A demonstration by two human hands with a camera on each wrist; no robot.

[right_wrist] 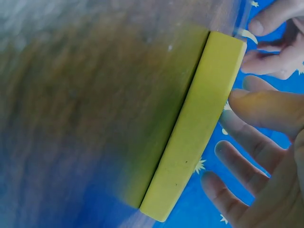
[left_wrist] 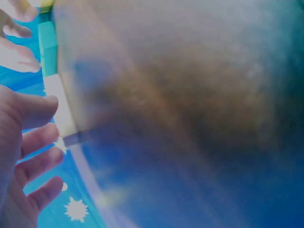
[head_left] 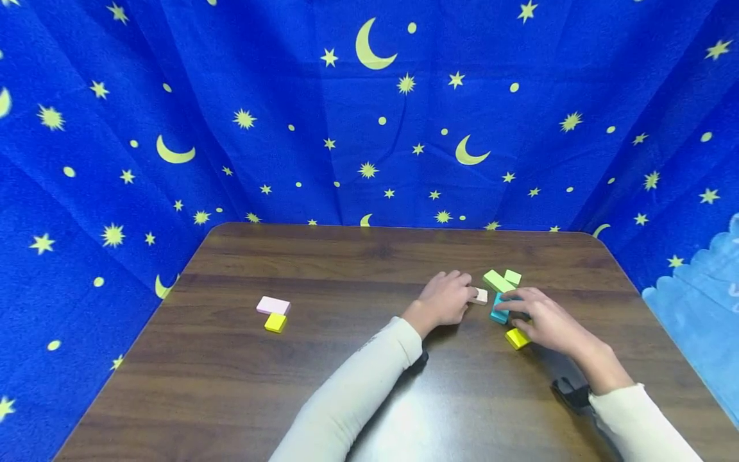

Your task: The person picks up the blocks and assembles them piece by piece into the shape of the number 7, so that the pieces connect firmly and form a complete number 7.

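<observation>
My left hand [head_left: 443, 300] is at a small white block [head_left: 480, 296] on the wooden table. Thumb and index finger pinch that block, while the other fingers trail loosely beside it; the index finger is hidden in the left wrist view. Just to the right, my right hand [head_left: 545, 319] hovers with fingers spread and slightly bent. Its fingertips overlap a blue block [head_left: 499, 310] in the head view. Its thumb is beside a yellow block [right_wrist: 194, 128], which looms large in the right wrist view. The blue block appears teal [left_wrist: 48, 47] in the left wrist view.
A long light green block [head_left: 497, 280] and a smaller green one [head_left: 512, 277] lie just behind the blue block. Far left on the table [head_left: 219, 378], a pale pink block [head_left: 273, 305] sits by another yellow block [head_left: 276, 322]. A blue star-patterned cloth [head_left: 277, 77] hangs behind.
</observation>
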